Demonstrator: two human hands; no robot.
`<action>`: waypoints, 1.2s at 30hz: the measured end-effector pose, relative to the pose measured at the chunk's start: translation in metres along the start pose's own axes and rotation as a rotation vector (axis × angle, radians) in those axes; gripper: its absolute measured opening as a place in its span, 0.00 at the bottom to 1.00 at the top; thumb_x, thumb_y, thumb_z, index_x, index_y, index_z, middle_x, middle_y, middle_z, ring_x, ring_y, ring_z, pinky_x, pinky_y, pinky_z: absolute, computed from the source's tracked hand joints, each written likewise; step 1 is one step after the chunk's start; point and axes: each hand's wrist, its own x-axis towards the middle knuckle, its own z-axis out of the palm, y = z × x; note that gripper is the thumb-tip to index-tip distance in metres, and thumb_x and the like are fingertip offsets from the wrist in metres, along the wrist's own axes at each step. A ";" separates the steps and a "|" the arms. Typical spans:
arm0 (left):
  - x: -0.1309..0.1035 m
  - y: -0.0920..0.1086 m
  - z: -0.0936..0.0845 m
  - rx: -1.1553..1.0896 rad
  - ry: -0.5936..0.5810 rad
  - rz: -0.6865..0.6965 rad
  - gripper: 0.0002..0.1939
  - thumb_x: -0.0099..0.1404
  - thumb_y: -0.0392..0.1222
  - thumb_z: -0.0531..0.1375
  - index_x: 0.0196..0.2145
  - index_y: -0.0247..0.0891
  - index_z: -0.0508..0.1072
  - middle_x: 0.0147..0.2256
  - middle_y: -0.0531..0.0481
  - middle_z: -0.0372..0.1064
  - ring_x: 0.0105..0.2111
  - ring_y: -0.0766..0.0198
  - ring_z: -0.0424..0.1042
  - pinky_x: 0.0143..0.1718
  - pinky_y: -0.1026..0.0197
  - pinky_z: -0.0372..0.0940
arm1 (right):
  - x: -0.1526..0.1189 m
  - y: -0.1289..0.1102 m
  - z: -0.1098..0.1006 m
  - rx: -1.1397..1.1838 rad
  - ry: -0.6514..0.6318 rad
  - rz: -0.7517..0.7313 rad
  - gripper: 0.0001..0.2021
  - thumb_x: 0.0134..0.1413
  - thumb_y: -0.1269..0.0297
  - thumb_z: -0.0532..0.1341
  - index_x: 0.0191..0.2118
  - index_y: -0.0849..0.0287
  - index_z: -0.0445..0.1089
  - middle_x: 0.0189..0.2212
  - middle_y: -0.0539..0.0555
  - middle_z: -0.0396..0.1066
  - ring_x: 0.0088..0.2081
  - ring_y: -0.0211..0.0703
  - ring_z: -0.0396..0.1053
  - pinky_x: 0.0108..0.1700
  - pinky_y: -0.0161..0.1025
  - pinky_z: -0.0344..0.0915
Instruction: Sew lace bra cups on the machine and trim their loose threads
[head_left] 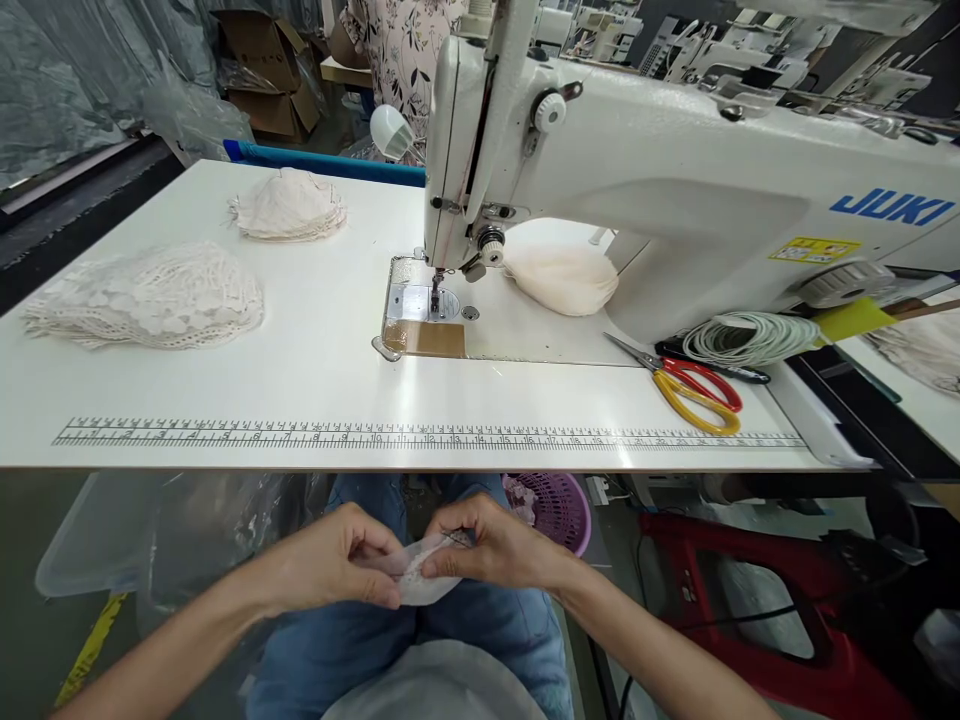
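Note:
Over my lap, below the table's front edge, a small piece of white lace fabric [429, 580] is stretched between both hands. My left hand [352, 560] pinches its left end between thumb and fingers. At the other end, my right hand [487, 545] has its thumb pressed on the piece and its fingers closed behind it. Above them stands a white sewing machine [675, 170], its presser foot [436, 290] over the needle plate. On the table to the left lie a large stack of lace pieces [150, 300] and a smaller stack of lace pieces [289, 208].
Scissors [686, 385] with red and yellow handles lie right of the machine bed, beside a coil of pale cord [750, 338]. Cream fabric cups [566, 280] rest under the machine arm. A purple basket [555, 510] stands below the table. Another person [409, 60] is behind it.

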 end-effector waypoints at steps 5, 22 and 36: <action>0.007 -0.002 0.010 0.088 0.157 -0.025 0.10 0.52 0.44 0.64 0.20 0.34 0.74 0.15 0.60 0.44 0.19 0.71 0.42 0.21 0.64 0.39 | -0.001 0.000 -0.001 -0.104 0.010 0.009 0.19 0.49 0.49 0.63 0.34 0.64 0.73 0.25 0.51 0.69 0.29 0.37 0.64 0.28 0.30 0.58; 0.005 -0.001 0.015 -0.051 0.093 -0.073 0.12 0.47 0.42 0.66 0.29 0.32 0.75 0.18 0.58 0.57 0.21 0.70 0.52 0.23 0.67 0.46 | -0.005 -0.002 0.001 -0.154 -0.015 -0.040 0.19 0.50 0.50 0.62 0.33 0.66 0.72 0.22 0.49 0.65 0.25 0.34 0.59 0.26 0.29 0.54; 0.020 0.003 0.021 0.102 0.224 -0.042 0.16 0.51 0.51 0.61 0.23 0.32 0.71 0.18 0.56 0.55 0.21 0.69 0.49 0.23 0.65 0.43 | -0.019 0.004 -0.006 -0.128 0.181 -0.059 0.10 0.47 0.61 0.66 0.32 0.64 0.71 0.22 0.46 0.64 0.25 0.31 0.58 0.25 0.27 0.52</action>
